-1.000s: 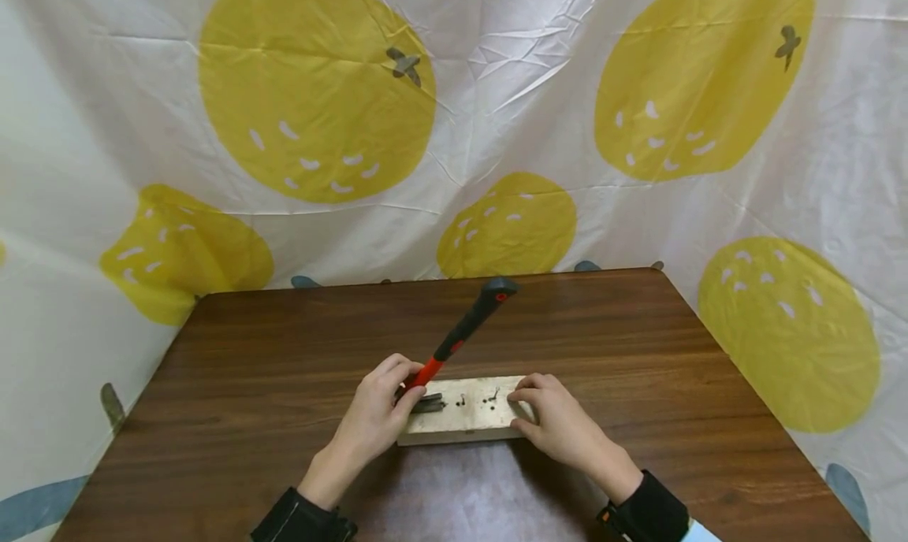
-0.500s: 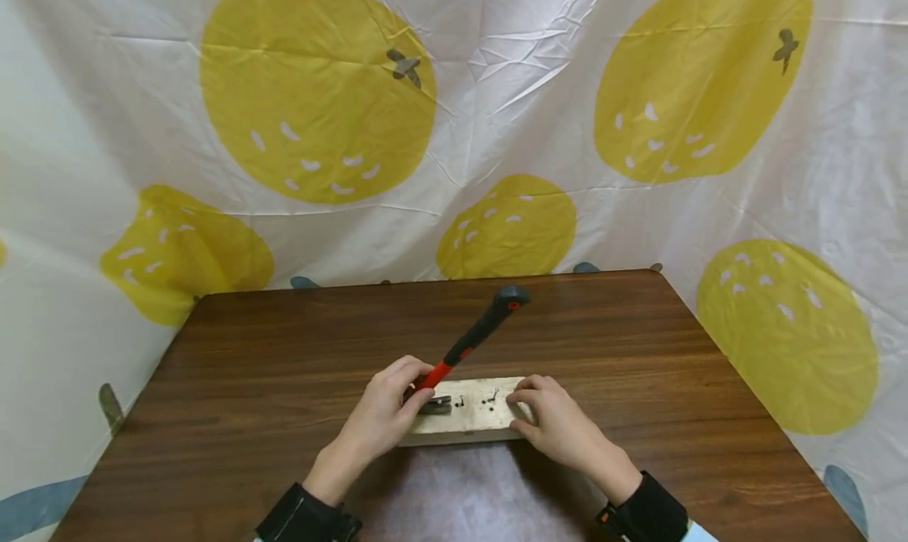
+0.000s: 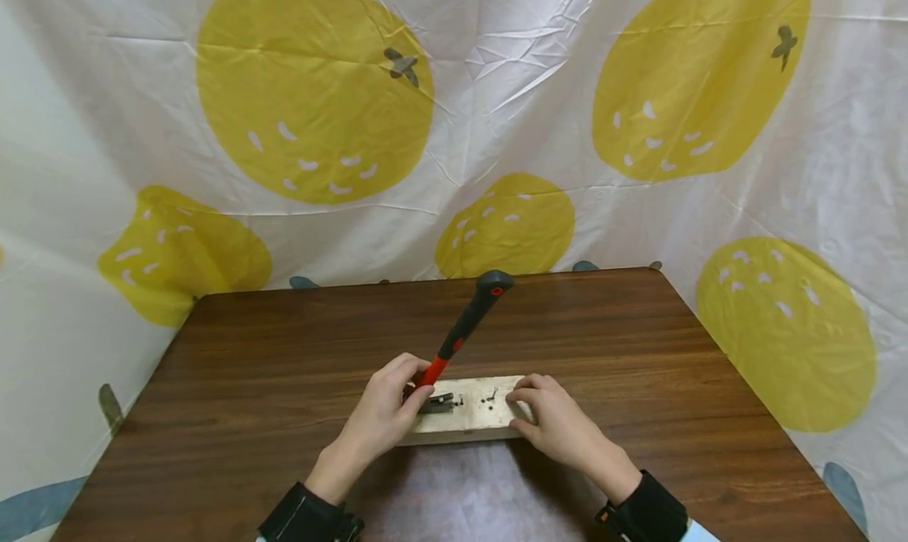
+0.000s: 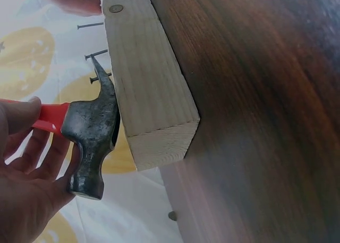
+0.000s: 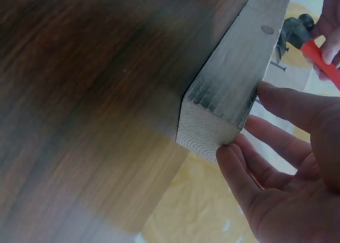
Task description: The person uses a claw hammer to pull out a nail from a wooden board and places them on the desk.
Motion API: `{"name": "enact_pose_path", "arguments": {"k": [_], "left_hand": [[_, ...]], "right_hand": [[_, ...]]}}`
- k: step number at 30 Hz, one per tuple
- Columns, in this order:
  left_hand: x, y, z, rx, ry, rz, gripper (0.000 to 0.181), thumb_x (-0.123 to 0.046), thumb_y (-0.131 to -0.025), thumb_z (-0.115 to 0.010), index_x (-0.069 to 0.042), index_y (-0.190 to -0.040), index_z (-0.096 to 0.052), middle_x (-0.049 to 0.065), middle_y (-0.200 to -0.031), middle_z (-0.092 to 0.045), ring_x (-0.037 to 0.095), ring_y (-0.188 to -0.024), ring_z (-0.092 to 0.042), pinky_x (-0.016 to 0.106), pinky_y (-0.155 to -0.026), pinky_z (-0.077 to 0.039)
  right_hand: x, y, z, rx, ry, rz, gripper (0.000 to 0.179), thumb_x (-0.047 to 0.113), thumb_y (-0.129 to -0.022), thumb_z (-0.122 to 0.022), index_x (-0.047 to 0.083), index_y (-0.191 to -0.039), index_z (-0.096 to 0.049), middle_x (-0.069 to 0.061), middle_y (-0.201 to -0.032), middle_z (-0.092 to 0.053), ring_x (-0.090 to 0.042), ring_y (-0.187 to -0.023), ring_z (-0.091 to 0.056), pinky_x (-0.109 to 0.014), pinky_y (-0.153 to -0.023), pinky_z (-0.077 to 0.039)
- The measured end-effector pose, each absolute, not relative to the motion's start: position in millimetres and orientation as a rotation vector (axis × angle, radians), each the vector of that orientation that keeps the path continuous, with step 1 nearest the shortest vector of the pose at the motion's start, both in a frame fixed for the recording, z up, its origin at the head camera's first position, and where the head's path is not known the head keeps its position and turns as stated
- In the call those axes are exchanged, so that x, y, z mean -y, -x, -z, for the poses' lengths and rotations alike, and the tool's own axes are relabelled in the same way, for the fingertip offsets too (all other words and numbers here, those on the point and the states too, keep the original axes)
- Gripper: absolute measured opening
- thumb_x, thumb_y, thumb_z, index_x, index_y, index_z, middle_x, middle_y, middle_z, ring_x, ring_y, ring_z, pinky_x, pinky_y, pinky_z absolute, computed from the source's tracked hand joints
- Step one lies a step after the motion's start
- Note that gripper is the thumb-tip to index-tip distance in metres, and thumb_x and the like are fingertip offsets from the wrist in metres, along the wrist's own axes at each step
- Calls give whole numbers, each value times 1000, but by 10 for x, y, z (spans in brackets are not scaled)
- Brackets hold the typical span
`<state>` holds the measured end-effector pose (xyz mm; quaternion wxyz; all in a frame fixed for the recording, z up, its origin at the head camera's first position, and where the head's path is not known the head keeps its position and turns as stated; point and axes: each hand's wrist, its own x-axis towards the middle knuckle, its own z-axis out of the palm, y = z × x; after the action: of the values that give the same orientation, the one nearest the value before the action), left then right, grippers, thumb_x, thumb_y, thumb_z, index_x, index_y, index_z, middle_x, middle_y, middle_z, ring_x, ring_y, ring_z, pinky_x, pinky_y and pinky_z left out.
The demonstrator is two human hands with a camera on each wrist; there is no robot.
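My left hand [image 3: 383,406] grips a claw hammer [image 3: 464,329] low on its red and black handle, close to the head. The handle slants up and to the right. In the left wrist view the steel hammer head [image 4: 87,126] lies against a pale wooden block [image 4: 149,73], its claw at a bent nail [image 4: 98,54] standing out of the wood. Another nail [image 4: 89,25] protrudes farther along. My right hand [image 3: 560,425] holds the right end of the block [image 3: 471,428], thumb and fingertips touching its edges.
The block lies on a brown wood-grain table [image 3: 298,345]. Small dark holes mark its top near the nails. A white cloth with yellow fruit prints [image 3: 315,93] hangs behind the table and along its sides.
The hammer head has slid right along the block to the nearest nail. Its handle dipped right, then rose back more upright. My right hand stays in place.
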<state>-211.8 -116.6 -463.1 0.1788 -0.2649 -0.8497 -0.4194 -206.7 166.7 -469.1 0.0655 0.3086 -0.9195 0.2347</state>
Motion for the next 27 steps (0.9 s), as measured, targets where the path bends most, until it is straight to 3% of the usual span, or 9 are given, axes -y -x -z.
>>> {"name": "enact_pose_path", "arguments": {"k": [11,27], "left_hand": [[1197,2095,4601,2400,739,1204,23,10,-86,-77,-2,-104,-70,3,-99,-66,20,-92,-68,32,-74,-60],[1264,2070,4605,2426,660,1209,24,10,-86,-76,-7,-102,-69,2,-94,-69,18,-88,-69,49,-73,-59]], "right_hand": [[-1639,2057,4717,2764,-915,-717,28,7,-85,-84,2,-111,-74,-12,-112,-65,-30,-104,-61,-46,-85,-54],[-1635,2038,4720,2741,-919,-727,25,5,-85,-83,2,-109,-74,-11,-111,-65,-30,-103,-60,-46,-85,-54]]}}
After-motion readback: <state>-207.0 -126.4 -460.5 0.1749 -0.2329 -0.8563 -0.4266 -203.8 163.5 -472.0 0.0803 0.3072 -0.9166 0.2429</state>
